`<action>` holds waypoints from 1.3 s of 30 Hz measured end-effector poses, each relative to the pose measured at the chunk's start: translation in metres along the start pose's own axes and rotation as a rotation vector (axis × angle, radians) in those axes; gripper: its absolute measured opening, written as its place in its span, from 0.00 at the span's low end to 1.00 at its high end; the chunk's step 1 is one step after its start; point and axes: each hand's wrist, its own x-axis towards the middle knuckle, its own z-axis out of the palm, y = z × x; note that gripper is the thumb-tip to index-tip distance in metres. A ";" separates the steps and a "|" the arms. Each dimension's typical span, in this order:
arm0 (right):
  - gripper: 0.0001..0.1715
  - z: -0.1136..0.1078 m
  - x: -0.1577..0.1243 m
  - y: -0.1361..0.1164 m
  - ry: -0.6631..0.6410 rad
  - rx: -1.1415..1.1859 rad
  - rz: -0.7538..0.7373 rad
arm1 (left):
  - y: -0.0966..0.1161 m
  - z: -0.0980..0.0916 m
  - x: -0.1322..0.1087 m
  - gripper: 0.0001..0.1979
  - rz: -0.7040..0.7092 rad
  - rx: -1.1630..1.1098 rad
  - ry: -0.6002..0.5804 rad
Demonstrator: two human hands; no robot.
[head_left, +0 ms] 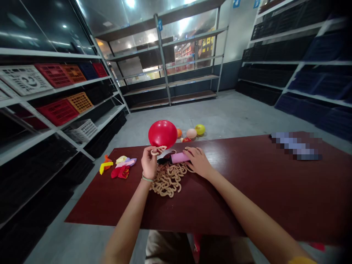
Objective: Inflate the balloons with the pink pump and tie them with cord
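Pinching narrowly, by the look of it, at the neck of a red balloon [162, 134] with the nearer left hand [149, 163], balloon upright just above; resting the right hand's [198, 162] spread fingers on a pink cylinder [179, 158] lying crosswise beside tan cord loops [167, 180] on the table [275, 165].

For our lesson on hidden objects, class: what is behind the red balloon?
Beyond the red balloon, on the floor: an orange balloon, a peach balloon and a yellow balloon, to its right. Directly behind it is hidden.
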 end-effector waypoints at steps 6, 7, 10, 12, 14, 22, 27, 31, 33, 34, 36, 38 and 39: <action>0.25 0.002 0.001 -0.002 0.024 0.068 -0.002 | 0.019 0.038 0.023 0.19 0.137 0.118 -0.293; 0.25 0.001 0.001 -0.002 0.026 0.075 0.004 | 0.019 0.045 0.025 0.23 0.137 0.129 -0.371; 0.26 -0.002 0.000 -0.005 0.035 0.085 0.014 | 0.014 0.055 0.021 0.22 0.126 0.190 -0.470; 0.26 -0.004 0.000 -0.006 0.033 0.081 0.008 | 0.011 0.051 0.014 0.15 0.119 0.233 -0.457; 0.25 -0.006 0.001 -0.007 0.027 0.062 -0.008 | 0.008 0.040 0.006 0.12 0.103 0.265 -0.423; 0.23 -0.013 -0.003 -0.010 0.083 -0.055 -0.074 | -0.008 -0.041 -0.016 0.12 0.001 0.379 -0.155; 0.25 -0.015 -0.004 -0.025 0.131 -0.093 -0.110 | -0.025 -0.109 -0.015 0.12 0.049 0.574 0.000; 0.27 -0.007 -0.005 -0.044 0.133 -0.085 -0.187 | -0.041 -0.154 -0.014 0.13 0.083 0.859 0.072; 0.28 -0.003 -0.005 -0.051 0.130 -0.078 -0.224 | -0.050 -0.166 -0.017 0.14 -0.009 0.998 0.087; 0.29 -0.001 -0.006 -0.053 0.129 -0.076 -0.239 | -0.053 -0.170 -0.019 0.14 -0.065 1.050 0.091; 0.28 0.002 -0.007 -0.056 0.129 -0.077 -0.254 | -0.058 -0.172 -0.022 0.14 -0.159 1.113 0.101; 0.28 0.003 -0.008 -0.056 0.125 -0.087 -0.250 | -0.058 -0.170 -0.025 0.15 -0.211 1.144 0.101; 0.28 0.003 -0.008 -0.056 0.119 -0.094 -0.243 | -0.057 -0.169 -0.025 0.15 -0.231 1.155 0.089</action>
